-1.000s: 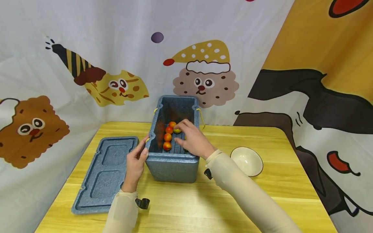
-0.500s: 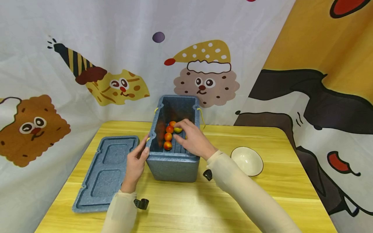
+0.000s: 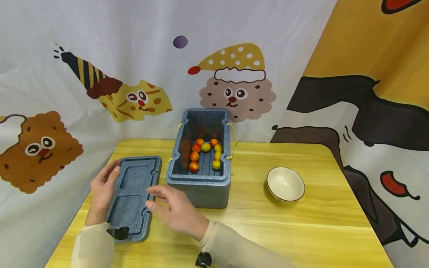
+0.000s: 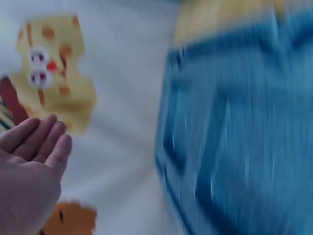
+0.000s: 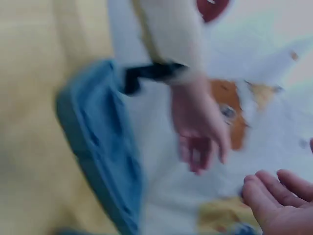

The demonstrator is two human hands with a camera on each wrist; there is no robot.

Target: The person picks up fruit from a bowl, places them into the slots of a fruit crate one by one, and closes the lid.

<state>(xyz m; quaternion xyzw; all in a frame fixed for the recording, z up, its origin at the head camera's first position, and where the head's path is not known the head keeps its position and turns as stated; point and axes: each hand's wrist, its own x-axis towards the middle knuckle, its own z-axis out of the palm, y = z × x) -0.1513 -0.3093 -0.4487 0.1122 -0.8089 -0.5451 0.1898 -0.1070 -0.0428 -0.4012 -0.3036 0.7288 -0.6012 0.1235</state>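
A blue-grey lid lies on the table left of a matching open-topped box. My left hand is over the lid's left side, fingers loosely extended; whether it touches the lid cannot be made out. Near the lid's right edge my right hand hovers with parted fingers and holds nothing. Both palms face inward. Inside the box, small orange-red fruits line the left side and yellow ones the right. The lid is blurred in the left wrist view.
A cream bowl with a dark rim stands on the wooden table, to the right of the box. Thin yellow cords hang at the box's sides. Behind rises a printed cartoon curtain.
My right hand has come out of the box and moved left and down toward the lid. The left hand has let go of the box's rim and moved left over the lid.
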